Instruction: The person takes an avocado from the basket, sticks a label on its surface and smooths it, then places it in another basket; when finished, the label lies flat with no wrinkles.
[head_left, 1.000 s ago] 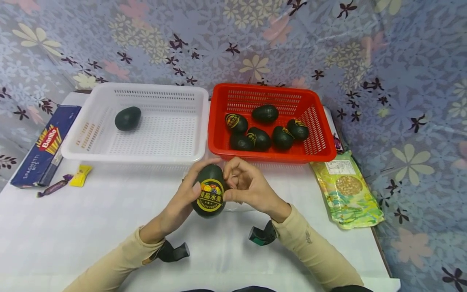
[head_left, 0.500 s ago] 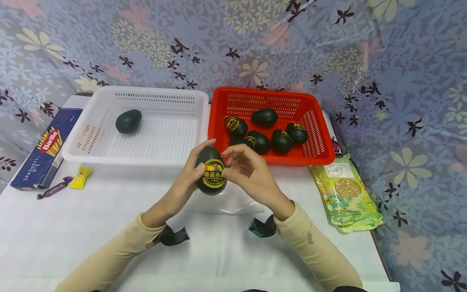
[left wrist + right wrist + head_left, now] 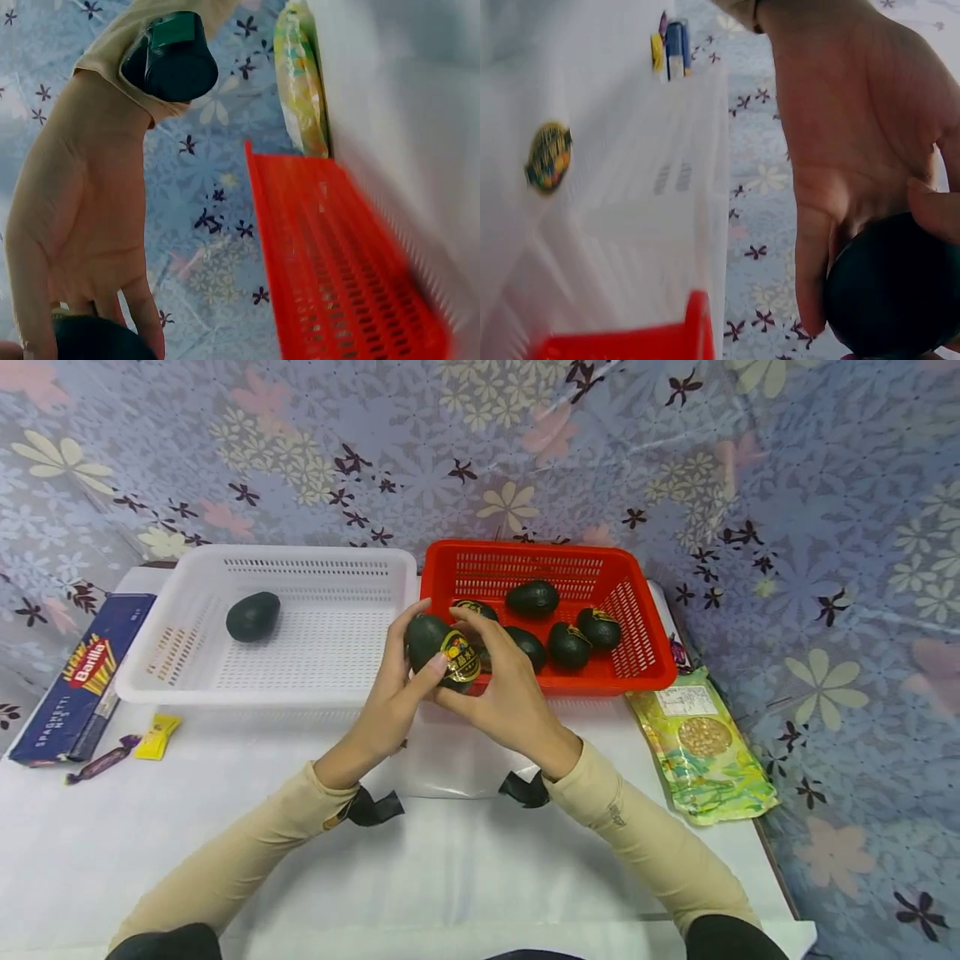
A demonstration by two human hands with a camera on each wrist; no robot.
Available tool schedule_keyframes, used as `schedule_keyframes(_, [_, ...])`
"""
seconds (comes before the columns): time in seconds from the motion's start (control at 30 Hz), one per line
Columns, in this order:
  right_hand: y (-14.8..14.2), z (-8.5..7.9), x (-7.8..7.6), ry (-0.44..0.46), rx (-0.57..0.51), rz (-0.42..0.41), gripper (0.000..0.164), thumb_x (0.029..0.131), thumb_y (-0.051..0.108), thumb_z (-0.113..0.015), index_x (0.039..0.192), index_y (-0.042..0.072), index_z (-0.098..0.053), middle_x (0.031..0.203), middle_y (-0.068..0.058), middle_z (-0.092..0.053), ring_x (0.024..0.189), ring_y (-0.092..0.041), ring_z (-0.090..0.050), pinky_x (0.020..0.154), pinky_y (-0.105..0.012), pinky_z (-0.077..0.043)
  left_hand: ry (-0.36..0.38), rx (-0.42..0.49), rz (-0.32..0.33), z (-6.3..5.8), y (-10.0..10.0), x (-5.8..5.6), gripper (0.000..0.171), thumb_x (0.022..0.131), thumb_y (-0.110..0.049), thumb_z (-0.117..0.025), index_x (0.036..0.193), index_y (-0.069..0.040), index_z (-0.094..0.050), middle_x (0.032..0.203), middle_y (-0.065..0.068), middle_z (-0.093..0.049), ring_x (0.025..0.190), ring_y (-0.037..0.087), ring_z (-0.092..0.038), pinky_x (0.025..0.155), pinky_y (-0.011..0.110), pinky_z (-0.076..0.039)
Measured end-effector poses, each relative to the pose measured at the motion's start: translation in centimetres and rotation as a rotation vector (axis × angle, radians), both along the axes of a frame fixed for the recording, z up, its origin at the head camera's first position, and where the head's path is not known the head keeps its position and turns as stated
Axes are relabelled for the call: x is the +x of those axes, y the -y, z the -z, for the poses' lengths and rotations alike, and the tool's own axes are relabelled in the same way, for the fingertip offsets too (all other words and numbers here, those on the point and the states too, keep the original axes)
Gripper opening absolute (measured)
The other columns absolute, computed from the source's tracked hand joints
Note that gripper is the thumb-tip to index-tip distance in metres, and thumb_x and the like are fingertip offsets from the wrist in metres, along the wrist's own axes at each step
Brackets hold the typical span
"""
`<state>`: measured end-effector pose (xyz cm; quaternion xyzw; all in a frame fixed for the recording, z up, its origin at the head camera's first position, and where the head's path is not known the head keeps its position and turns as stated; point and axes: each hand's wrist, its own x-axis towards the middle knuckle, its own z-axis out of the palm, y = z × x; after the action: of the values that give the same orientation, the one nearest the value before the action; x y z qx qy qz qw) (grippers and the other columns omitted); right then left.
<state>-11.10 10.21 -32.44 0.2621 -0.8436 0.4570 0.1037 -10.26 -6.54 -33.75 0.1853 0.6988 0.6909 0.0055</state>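
In the head view, my left hand [image 3: 382, 714] grips a dark green avocado [image 3: 426, 642] from the left, its thumb on the front. My right hand [image 3: 510, 693] holds the same avocado from the right, with thumb and index finger curled about it. A round black-and-gold sticker [image 3: 461, 658] shows on the avocado's right part; I cannot tell whether its edge is lifted. The left wrist view shows my right hand [image 3: 90, 210] with the avocado [image 3: 101, 341] at the bottom. In the right wrist view, my left hand [image 3: 862, 127] is curled around the avocado [image 3: 892, 292].
A white basket [image 3: 262, 697] with one unlabelled avocado [image 3: 253, 616] stands left. The red basket [image 3: 600, 683] behind my right hand holds several avocados. A spaghetti box [image 3: 82, 681], two sweets and a yellow-green bag [image 3: 705, 747] flank them. A loose sticker [image 3: 550, 157] lies on the white table.
Both hands and the avocado have moved away from the body towards the baskets. The avocado has turned, so its sticker now faces right. The right hand has closed in around it.
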Motion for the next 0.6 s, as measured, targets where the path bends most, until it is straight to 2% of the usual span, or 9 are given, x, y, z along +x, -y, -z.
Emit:
schedule_keyframes(0.17, [-0.8, -1.4, -1.7, -0.003, 0.043, 0.008, 0.077, 0.077, 0.021, -0.087, 0.142, 0.007, -0.048, 0.13, -0.01, -0.062, 0.119, -0.021, -0.059, 0.099, -0.037, -0.053, 0.005, -0.078, 0.017, -1.3, 0.4, -2.2, 0.067, 0.099, -0.016, -0.053, 0.158, -0.017, -0.02, 0.157, 0.014, -0.03, 0.138, 0.032, -0.045, 0.104, 0.048, -0.052])
schedule_keyframes(0.27, [-1.5, -2.3, -3.1, 0.026, 0.087, 0.026, 0.074, 0.078, 0.025, -0.087, 0.141, 0.009, -0.05, 0.132, -0.008, -0.062, 0.118, -0.02, -0.06, 0.099, -0.036, -0.053, 0.009, -0.13, 0.002, -2.1, 1.3, -3.9, 0.07, 0.099, -0.017, -0.055, 0.159, -0.016, -0.018, 0.154, 0.017, -0.034, 0.136, 0.033, -0.047, 0.107, 0.052, -0.048])
schedule_keyframes(0.43, [-3.5, -3.4, -6.6, 0.135, 0.191, 0.085, 0.075, 0.08, 0.035, -0.085, 0.143, 0.014, -0.049, 0.14, -0.005, -0.058, 0.123, -0.02, -0.057, 0.103, -0.039, -0.052, -0.003, -0.272, -0.086, -2.8, 3.8, -7.4, 0.072, 0.101, -0.021, -0.055, 0.16, -0.019, -0.015, 0.15, 0.018, -0.04, 0.135, 0.033, -0.051, 0.111, 0.053, -0.045])
schedule_keyframes(0.6, [-5.9, -3.2, -10.8, 0.286, 0.308, 0.151, 0.082, 0.082, 0.042, -0.081, 0.149, 0.015, -0.043, 0.146, -0.008, -0.054, 0.126, -0.027, -0.055, 0.106, -0.046, -0.048, 0.01, -0.487, -0.178, -2.5, 7.1, -11.0, 0.078, 0.101, -0.025, -0.057, 0.161, -0.017, -0.009, 0.152, 0.023, -0.037, 0.137, 0.04, -0.048, 0.111, 0.056, -0.044])
